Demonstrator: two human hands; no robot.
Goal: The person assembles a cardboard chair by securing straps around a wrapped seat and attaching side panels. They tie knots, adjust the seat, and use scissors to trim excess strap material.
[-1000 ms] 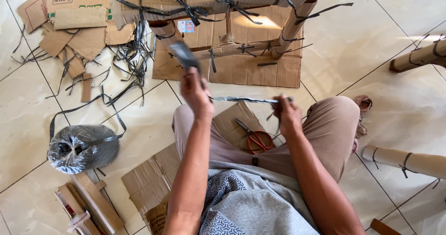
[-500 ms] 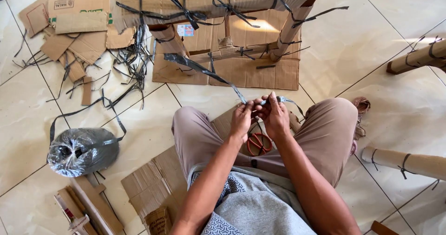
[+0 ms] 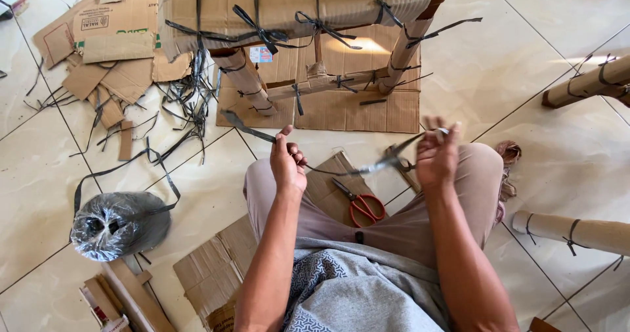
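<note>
Tiled floor (image 3: 197, 194) lies under your knees. Your left hand (image 3: 287, 165) and right hand (image 3: 436, 155) each pinch the dark strap (image 3: 341, 172); keep it taut and flat.

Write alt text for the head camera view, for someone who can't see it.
A seated person stretches a dark plastic strap between the left hand and right hand. Red-handled scissors lie on cardboard between the knees, with a strap-tied cardboard stool ahead and a strap roll at left.

Black strap (image 3: 341, 172), red-handled scissors (image 3: 359, 204), brown cardboard (image 3: 341, 109), patterned grey shirt (image 3: 354, 292)
</note>
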